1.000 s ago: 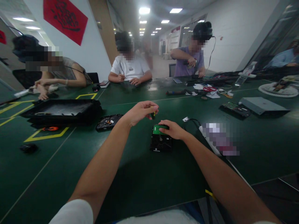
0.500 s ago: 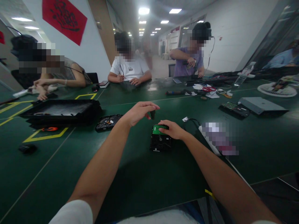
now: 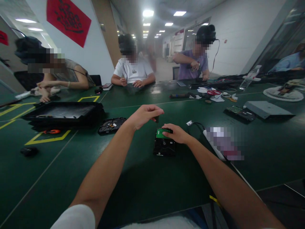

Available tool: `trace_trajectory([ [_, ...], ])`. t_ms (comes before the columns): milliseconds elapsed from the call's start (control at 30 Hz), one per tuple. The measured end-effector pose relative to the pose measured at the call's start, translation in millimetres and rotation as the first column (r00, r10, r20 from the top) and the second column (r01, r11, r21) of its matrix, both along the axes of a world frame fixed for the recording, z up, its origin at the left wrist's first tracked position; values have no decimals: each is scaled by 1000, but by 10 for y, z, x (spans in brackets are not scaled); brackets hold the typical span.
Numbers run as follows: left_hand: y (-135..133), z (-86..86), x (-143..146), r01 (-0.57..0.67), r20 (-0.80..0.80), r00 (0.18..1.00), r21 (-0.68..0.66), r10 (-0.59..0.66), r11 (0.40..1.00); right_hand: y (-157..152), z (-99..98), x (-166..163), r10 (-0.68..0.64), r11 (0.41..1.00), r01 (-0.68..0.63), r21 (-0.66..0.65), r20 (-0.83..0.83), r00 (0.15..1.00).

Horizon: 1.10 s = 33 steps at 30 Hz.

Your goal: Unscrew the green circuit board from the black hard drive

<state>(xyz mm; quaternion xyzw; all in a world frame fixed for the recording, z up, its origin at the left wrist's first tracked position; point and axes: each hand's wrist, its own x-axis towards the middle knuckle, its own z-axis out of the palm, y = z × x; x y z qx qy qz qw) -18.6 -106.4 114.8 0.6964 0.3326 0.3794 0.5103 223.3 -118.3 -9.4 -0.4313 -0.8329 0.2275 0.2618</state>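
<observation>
A black hard drive [image 3: 164,147] with a green circuit board [image 3: 161,133] at its far end lies on the green table [image 3: 147,184] in front of me. My right hand [image 3: 175,133] rests on the drive's far right corner, fingers curled over the green board. My left hand [image 3: 145,115] hovers just above and left of the drive, fingers pinched round a small dark screwdriver [image 3: 157,119] that points down at the board.
A black tray [image 3: 63,114] and a dark drive part [image 3: 111,124] lie to the left. A cable and a white strip [image 3: 215,143] run on the right. Farther right sit a circuit board [image 3: 239,112] and a grey box [image 3: 268,109]. Three people sit at the far side.
My left hand has turned slightly round the screwdriver and sunk a little toward the drive. My right hand has stayed on the board.
</observation>
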Motion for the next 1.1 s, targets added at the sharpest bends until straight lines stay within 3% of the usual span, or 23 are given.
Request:
trace_trajectory([
  [167, -9, 12, -15, -4, -36, 999, 32, 5, 999, 28, -53, 5, 16, 1000, -16, 18, -25, 1000],
  [500, -24, 9, 18, 34, 130, 991, -142, -15, 989, -5, -8, 2, 9, 1000, -8, 9, -32, 999],
  [833, -13, 29, -1, -36, 77, 996, -82, 42, 996, -1, -22, -11, 9, 1000, -8, 21, -44, 999],
  [1100, -34, 40, 26, 59, 200, 979, -157, -27, 986, -10, -4, -2, 1, 1000, -1, 0, -40, 999],
])
